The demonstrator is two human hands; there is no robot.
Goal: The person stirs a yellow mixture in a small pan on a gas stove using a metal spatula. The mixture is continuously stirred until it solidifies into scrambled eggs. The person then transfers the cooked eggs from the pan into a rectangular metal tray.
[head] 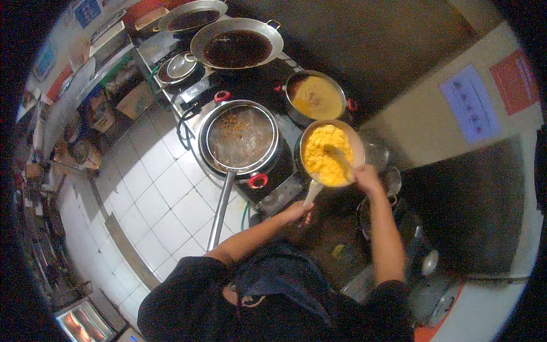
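My left hand is closed around the pale handle of a frying pan, whose inside is light-coloured. Soft yellow scrambled egg fills much of the pan. My right hand is at the pan's right rim and grips a utensil, probably a spatula, its blurred blade lying in the egg. The pan is over a stove at the right end of the cooking row. Just left of it, a round long-handled strainer rests over a pot with red handles, with brown bits in its mesh.
Behind the pan stands a pot of yellowish liquid. Two wide metal pans of dark liquid are farther back, near a small strainer. Glass or metal vessels stand close to my right forearm. White floor tiles lie at left.
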